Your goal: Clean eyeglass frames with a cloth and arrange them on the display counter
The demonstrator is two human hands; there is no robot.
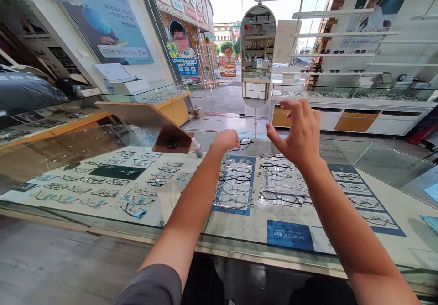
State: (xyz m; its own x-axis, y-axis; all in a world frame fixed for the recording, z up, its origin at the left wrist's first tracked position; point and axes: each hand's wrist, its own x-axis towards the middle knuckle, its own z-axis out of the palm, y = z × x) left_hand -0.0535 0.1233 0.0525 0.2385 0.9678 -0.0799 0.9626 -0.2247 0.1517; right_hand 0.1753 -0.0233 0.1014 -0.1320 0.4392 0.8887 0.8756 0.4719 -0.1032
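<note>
My left hand [226, 139] reaches over the glass display case [236, 241], its fingers closed on a pair of dark-rimmed glasses [245, 143] near the far edge. My right hand [298, 134] is raised to the right of it, fingers curved and apart, with nothing between them. Below my hands lie rows of glasses. One column rests on a blue sheet [249, 207]; a second column, with dark-framed glasses [280, 198], lies to its right. A small white spray bottle [196, 148] stands left of my left hand.
A brown tilted board [143, 115] stands on the counter at left. An oval mirror [258, 56] is beyond my hands. A pale cloth [169, 200] lies left of my left forearm. A blue card [290, 235] is near the front edge. White shelves [345, 34] hang at the back right.
</note>
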